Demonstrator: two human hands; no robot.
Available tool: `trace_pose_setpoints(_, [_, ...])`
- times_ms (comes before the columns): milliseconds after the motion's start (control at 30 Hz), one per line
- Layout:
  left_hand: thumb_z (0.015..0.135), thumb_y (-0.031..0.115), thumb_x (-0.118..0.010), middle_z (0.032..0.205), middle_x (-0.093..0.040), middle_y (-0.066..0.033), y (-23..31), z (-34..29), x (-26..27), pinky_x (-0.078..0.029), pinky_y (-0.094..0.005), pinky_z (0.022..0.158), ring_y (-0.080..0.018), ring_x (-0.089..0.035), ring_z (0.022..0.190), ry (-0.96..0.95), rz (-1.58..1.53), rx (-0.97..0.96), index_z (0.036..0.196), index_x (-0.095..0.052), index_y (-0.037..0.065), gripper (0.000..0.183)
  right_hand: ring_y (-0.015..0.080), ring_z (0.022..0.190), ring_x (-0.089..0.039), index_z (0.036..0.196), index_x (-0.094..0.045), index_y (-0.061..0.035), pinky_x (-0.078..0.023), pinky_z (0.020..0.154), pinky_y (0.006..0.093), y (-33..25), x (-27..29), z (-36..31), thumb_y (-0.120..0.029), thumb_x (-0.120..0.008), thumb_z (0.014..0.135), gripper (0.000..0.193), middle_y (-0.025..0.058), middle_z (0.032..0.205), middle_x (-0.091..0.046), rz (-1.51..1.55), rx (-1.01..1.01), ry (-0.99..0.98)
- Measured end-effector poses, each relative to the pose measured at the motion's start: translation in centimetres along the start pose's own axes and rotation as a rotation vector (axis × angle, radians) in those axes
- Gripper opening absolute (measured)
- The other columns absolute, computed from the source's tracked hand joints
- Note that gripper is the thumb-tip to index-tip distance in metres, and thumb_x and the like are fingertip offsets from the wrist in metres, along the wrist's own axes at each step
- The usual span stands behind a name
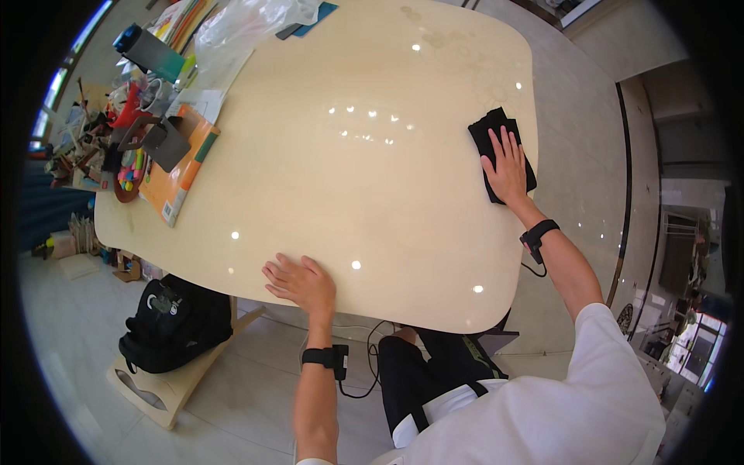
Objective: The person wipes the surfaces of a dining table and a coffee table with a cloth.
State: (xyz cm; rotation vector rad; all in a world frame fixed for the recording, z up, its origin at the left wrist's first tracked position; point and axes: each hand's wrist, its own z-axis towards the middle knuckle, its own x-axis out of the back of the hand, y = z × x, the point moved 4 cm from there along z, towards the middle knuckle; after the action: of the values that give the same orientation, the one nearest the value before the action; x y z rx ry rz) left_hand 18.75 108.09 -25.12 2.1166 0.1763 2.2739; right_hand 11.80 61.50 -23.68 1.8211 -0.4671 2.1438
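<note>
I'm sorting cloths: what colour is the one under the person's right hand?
The cloth is black; the head view shows it best.

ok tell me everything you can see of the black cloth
The black cloth looks like soft, plain fabric, seemingly folded into a roughly rectangular pad with an uneven far end. It lies flat at the right edge of the cream table, the right hand spread on top; its underside is hidden.

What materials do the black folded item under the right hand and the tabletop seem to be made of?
Black folded item: probably fabric, matte, judging by its layered, uneven edges. Tabletop: smooth and glossy, with sharp bright reflections; perhaps stone, glass or lacquer, unclear.
</note>
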Motion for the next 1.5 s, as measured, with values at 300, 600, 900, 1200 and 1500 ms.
trace_pose_setpoints(300, [0.098,0.031,-0.045,0.147,-0.028,-0.0341,-0.5,-0.3,-1.3,-0.014,-0.0627,0.114,-0.0465,-0.018,0.144,0.064,0.045,-0.053,0.139,-0.035,-0.008,0.058,0.0414,0.145,-0.021,0.152,-0.031,-0.0092,-0.017,0.117,0.0550,-11.9,3.1,-15.5,-0.032,-0.057,0.089,0.072,0.0208,0.158,-0.024,0.061,-0.075,-0.099])
trace_pose_setpoints(600, [0.094,0.025,-0.056,0.144,-0.025,-0.0288,-3.3,4.0,0.6,-0.021,-0.0601,0.107,-0.0437,-0.026,0.133,-0.094,-0.458,-0.091,0.135,-0.033,-0.005,0.056,0.0448,0.145,-0.019,0.151,-0.033,-0.0082,-0.015,0.115,0.0602,-26.8,3.6,-23.2,-0.037,-0.056,0.090,0.072,0.0237,0.158,-0.022,0.110,-0.138,-0.185])
trace_pose_setpoints(900, [0.095,0.022,-0.052,0.137,-0.038,-0.0241,-8.2,18.3,-0.9,-0.023,-0.0546,0.109,-0.0396,-0.029,0.135,0.110,-0.065,-0.329,0.131,-0.039,-0.001,0.045,0.0413,0.145,-0.021,0.152,-0.033,-0.0143,-0.015,0.117,0.0582,-26.7,2.0,-9.7,-0.038,-0.057,0.090,0.071,0.0199,0.158,-0.023,0.166,-0.050,-0.188])
trace_pose_setpoints(1200, [0.096,0.022,-0.048,0.140,-0.034,-0.0256,-8.2,18.1,-1.0,-0.019,-0.0557,0.110,-0.0415,-0.026,0.137,0.015,-0.055,-0.326,0.134,-0.036,0.000,0.046,0.0358,0.145,-0.024,0.152,-0.033,-0.0183,-0.018,0.118,0.0543,-17.2,-3.4,10.7,-0.041,-0.054,0.092,0.067,0.0149,0.158,-0.027,0.003,-0.156,0.041])
trace_pose_setpoints(1500, [0.095,0.022,-0.051,0.138,-0.033,-0.0234,-7.7,18.3,-0.8,-0.021,-0.0582,0.109,-0.0413,-0.024,0.137,0.015,-0.048,-0.325,0.133,-0.037,0.000,0.046,0.0367,0.146,-0.024,0.153,-0.032,-0.0157,-0.016,0.118,0.0539,-21.0,-4.2,11.6,-0.042,-0.048,0.095,0.066,0.0157,0.159,-0.027,-0.092,-0.170,0.049])
